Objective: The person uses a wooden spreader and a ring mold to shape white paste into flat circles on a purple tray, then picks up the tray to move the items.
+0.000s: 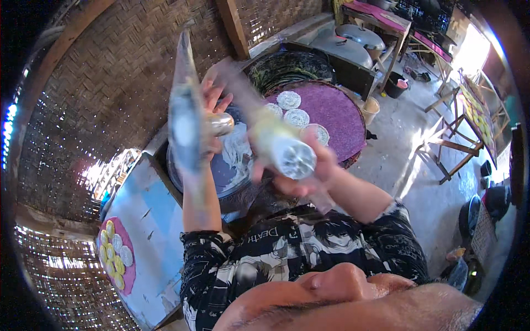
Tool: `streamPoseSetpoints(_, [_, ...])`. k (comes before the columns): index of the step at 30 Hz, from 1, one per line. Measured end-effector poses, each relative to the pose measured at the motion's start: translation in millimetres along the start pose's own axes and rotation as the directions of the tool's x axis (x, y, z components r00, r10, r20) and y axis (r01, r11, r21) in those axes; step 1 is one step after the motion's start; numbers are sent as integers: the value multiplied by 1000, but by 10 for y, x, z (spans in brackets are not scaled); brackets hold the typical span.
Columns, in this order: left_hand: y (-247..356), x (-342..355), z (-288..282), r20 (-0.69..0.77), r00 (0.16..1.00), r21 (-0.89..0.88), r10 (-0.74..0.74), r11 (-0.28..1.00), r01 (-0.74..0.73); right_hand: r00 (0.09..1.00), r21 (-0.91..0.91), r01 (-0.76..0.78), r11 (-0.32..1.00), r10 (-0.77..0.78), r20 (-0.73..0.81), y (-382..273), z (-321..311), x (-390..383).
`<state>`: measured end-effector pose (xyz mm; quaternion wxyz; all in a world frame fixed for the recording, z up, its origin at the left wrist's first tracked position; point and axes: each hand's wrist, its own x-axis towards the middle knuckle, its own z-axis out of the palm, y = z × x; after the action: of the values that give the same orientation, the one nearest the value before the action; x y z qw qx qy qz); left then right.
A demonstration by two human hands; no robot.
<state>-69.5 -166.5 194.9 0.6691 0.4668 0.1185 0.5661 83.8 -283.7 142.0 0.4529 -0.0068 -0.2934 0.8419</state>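
Up at the left, my left hand (214, 105) is closed round a long, motion-blurred bar (186, 121) with tapering ends. A shiny rounded cylinder (223, 124) juts from the bar toward the right. My right hand (317, 165) grips the other part, a pale press cylinder (295, 159) with a pierced end face and blurred handles to both sides. The two parts are apart. Below them a dark basin (175, 175) holds white dough (237, 151). Beyond my right hand, several white lacy noodle discs (297, 118) lie on a round tray with purple cloth (337, 121).
A stack of dark round trays (292, 71) stands behind the purple one. On a pale blue table (152, 220) at left lies purple cloth with yellow and white discs (113, 256). A cream bucket (371, 109) and wooden racks (458, 129) stand at right. A woven wall (121, 71) rises at left.
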Motion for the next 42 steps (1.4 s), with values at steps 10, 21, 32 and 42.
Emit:
streamPoseSetpoints(10, [-621,-218,-165,625,764,661,-163,630,-407,636,-989,-86,116,-758,-145,-180,564,-499])
streamPoseSetpoints(21, [-709,-235,-17,752,648,591,118,315,-743,795,-589,-442,-676,-599,91,111,568,-413])
streamPoseSetpoints(32, [-907,-358,-351,546,837,741,-40,489,-460,809,-761,-344,-550,-585,57,168,140,-261])
streamPoseSetpoints(42, [-665,199,136,673,740,-63,13,997,39,928,-673,-336,659,109,-356,-861,-389,-1076])
